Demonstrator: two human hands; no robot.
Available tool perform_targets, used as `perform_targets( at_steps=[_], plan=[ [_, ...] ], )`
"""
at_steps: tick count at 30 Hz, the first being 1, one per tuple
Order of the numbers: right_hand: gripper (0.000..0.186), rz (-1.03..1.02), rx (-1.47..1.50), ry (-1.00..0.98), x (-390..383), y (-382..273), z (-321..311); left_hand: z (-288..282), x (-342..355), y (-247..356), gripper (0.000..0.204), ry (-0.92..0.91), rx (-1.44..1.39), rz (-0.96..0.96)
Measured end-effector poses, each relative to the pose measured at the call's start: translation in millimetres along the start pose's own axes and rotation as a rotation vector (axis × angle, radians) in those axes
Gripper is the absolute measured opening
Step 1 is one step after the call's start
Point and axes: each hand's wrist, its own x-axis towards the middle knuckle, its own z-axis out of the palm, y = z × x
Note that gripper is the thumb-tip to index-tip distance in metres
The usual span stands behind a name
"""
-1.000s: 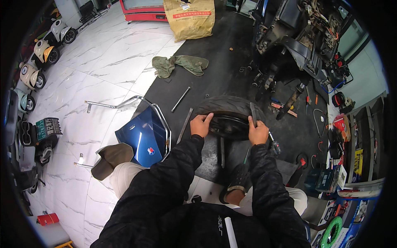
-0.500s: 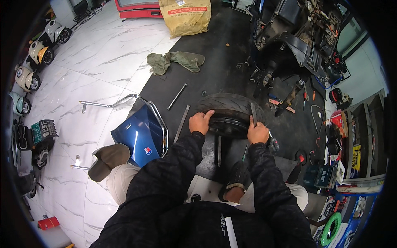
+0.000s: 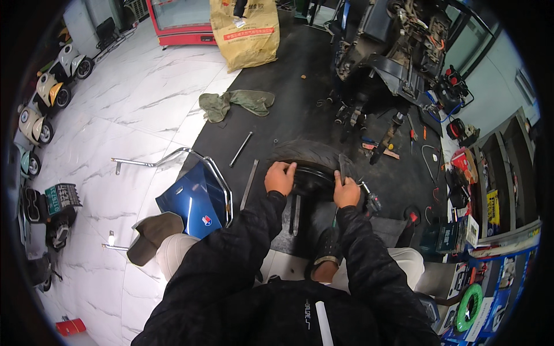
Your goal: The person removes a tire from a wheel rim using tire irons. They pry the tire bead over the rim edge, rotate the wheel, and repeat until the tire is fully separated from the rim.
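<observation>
A black scooter wheel with a treaded tire (image 3: 311, 151) and a black rim (image 3: 314, 173) stands tilted in front of me. My left hand (image 3: 280, 178) is closed over the near left edge of the tire, thumb on top. At the right edge my right hand (image 3: 347, 191) grips a flat tire lever (image 3: 343, 165) that points away from me against the tire. A second flat metal bar (image 3: 296, 216) reaches from beneath the wheel toward me. Left of the wheel, another tire lever (image 3: 250, 183) lies on the black mat. The fingers behind the tire are partly hidden.
A blue body panel (image 3: 193, 199) and a bent chrome rail (image 3: 222, 181) lie to my left. Farther off are a metal rod (image 3: 241, 149), green gloves (image 3: 236, 105) and a yellow sack (image 3: 245, 37). A partly stripped scooter (image 3: 398, 52) stands at far right, near scattered tools.
My right hand has come nearer to my left one, with the lever still in its grip. The wheel has tipped a little; the whole view has shifted slightly.
</observation>
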Motion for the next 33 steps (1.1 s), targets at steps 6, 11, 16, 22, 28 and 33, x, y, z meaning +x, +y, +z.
perform_targets(
  at_steps=[6, 11, 16, 22, 28, 33],
  plan=[
    [0.062, 0.056, 0.126, -0.049, -22, 8, -13, 6, -29, 44, 0.021, -0.155, 0.090, 0.417],
    [0.059, 0.114, 0.083, -0.020, -19, 0, -52, -5, -35, 47, 0.029, -0.265, 0.132, 0.424],
    [0.062, 0.008, 0.230, -0.260, 9, -19, -120, -10, -18, 37, 0.041, -0.368, 0.355, 0.523],
    [0.053, -0.357, -0.253, -0.825, -11, 10, -110, -14, 20, 20, 0.029, -0.393, 0.465, 0.606],
    [0.064, -0.124, -0.341, -1.017, -72, 62, 46, -16, 41, 6, 0.029, -0.428, 0.401, 0.519],
    [0.060, 0.139, -0.131, -1.026, -114, 50, 130, -9, 45, 2, 0.033, -0.345, 0.363, 0.468]
  ],
)
